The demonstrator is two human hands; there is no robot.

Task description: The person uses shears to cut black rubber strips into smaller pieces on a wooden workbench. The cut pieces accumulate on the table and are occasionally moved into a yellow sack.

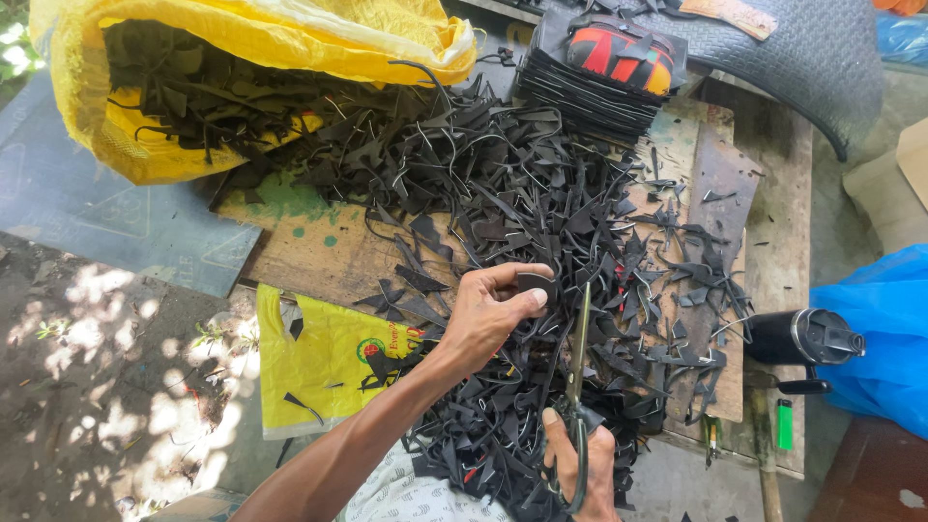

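My left hand (488, 314) pinches a small dark rubber piece (535, 287) between thumb and fingers, above a big heap of black rubber offcuts (522, 203). My right hand (580, 464), near the bottom edge, grips the handles of long scissors (580, 338), blades pointing up beside the held piece. The blades lie nearly together just right of the piece. The heap covers a worn wooden board (773, 242).
A yellow sack (280, 39) full of black strips lies open at top left. A stack of dark sheets (590, 92) with a red-orange item on top stands at the back. A black flask (802, 336), a green lighter (784, 423) and blue plastic (884, 329) sit right.
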